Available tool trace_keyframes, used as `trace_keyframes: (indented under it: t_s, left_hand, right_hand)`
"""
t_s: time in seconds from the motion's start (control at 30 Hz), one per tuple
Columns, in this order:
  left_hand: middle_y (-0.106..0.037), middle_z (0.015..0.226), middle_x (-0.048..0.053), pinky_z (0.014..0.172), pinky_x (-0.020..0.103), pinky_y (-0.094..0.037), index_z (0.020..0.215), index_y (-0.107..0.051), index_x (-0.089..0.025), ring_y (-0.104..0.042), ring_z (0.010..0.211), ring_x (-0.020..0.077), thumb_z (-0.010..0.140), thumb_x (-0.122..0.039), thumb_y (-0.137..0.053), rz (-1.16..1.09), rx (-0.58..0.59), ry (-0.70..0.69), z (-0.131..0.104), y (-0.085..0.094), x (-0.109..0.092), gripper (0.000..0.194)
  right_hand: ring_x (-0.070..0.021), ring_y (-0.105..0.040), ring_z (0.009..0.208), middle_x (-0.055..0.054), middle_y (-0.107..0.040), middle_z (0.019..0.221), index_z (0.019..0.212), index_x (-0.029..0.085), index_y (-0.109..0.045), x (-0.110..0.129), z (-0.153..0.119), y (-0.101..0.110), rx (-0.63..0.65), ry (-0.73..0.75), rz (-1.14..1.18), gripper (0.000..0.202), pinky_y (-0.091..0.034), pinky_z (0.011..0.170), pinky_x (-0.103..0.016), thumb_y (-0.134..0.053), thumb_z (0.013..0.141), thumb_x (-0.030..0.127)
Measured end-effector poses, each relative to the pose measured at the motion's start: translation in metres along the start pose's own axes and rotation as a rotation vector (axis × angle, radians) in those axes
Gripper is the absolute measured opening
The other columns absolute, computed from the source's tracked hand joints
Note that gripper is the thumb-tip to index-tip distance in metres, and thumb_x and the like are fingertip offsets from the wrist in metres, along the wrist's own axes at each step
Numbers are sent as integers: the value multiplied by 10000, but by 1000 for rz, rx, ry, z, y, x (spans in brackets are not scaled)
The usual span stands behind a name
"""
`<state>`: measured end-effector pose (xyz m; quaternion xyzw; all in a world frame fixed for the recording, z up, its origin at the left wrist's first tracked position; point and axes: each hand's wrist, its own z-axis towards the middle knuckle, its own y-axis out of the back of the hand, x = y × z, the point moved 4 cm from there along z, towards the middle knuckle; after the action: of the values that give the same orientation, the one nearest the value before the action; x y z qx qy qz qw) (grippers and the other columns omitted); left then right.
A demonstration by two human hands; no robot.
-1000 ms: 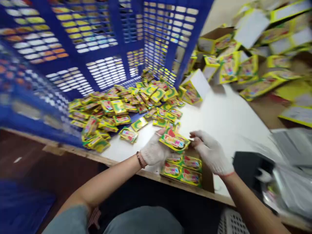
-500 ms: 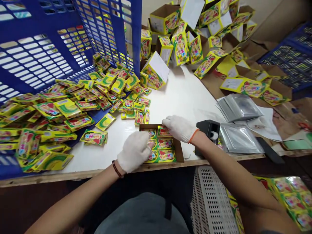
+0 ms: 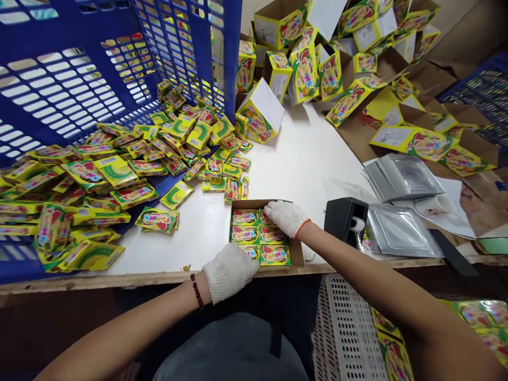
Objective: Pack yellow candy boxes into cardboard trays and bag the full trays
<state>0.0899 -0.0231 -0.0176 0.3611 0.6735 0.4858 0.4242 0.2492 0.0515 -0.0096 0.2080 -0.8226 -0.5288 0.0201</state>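
Note:
A shallow open cardboard box (image 3: 297, 251) sits at the table's near edge, with small yellow-green TWINS packs (image 3: 275, 255) laid flat in two columns. My left hand (image 3: 230, 272), in a white knit glove, is closed with its curled fingers at the box's near left corner. My right hand (image 3: 284, 217), gloved too, reaches over the far right part of the box. Its bent fingers are on a pack in the right column and partly cover it; the fingertips are hidden. Left of the box lies a small stack of packs (image 3: 157, 219).
A tipped blue crate (image 3: 228, 63) spills a heap of packs (image 3: 115, 172) at left. Empty display boxes (image 3: 305, 74) are piled at the back. To the right are a black tape dispenser (image 3: 341, 217) and clear plastic trays (image 3: 400, 227). A white basket (image 3: 353, 323) stands below.
My left hand has drawn back from over the left column to the box's near corner, uncovering the packs there. My right hand stays over the far right part. The view has shifted slightly.

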Motion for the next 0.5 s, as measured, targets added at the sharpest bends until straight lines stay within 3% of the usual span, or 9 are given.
trace_keyframes:
  t_s: [0.1,0.13,0.2,0.33,0.4,0.5]
  left_hand:
    - [-702,999,117,845,386,-515,941,-654,-169,-659,937,244,924,-304,-545,-97,-162,-76,-11,16,7,175]
    - [-682,1091,120,904,381,-499,988,-647,-171,-636,1016,240,933,-297,-521,-114,-217,-45,-17,23,16,186]
    - [-643,1184,133,953,386,-473,1054,-636,-169,-601,1089,247,912,-231,-500,-76,-271,164,-34,34,47,207]
    - [-630,1143,184,921,500,-447,1100,-635,-154,-580,1096,343,850,-200,-513,145,-188,681,-87,39,123,282]
    - [-646,1116,196,914,546,-428,1089,-643,-152,-585,1084,375,809,-145,-513,205,-107,756,-109,34,148,309]
    - [-659,1117,182,941,549,-419,1130,-627,-146,-600,1065,381,785,-157,-547,200,-112,745,-123,25,164,354]
  right_hand:
    - [-281,-632,1059,-210,-616,1188,1212,102,-630,7,-3,-6,-25,-44,4,378,-541,807,-377,-331,981,107]
    - [-290,-629,1050,-216,-606,1188,1217,98,-628,9,-3,-8,-21,-82,9,389,-544,778,-379,-320,979,102]
    - [-304,-625,1035,-226,-591,1184,1228,101,-624,15,-1,-13,12,-146,19,398,-544,722,-373,-315,977,110]
    - [-306,-616,1027,-238,-592,1150,1241,125,-626,19,4,-17,83,-163,20,378,-542,714,-376,-350,988,175]
    - [-301,-613,1036,-236,-592,1157,1245,128,-626,15,4,-14,79,-127,20,372,-541,738,-381,-361,990,184]
    - [-284,-612,1056,-206,-597,1190,1231,144,-636,5,1,-6,56,-3,27,359,-530,811,-382,-367,999,196]
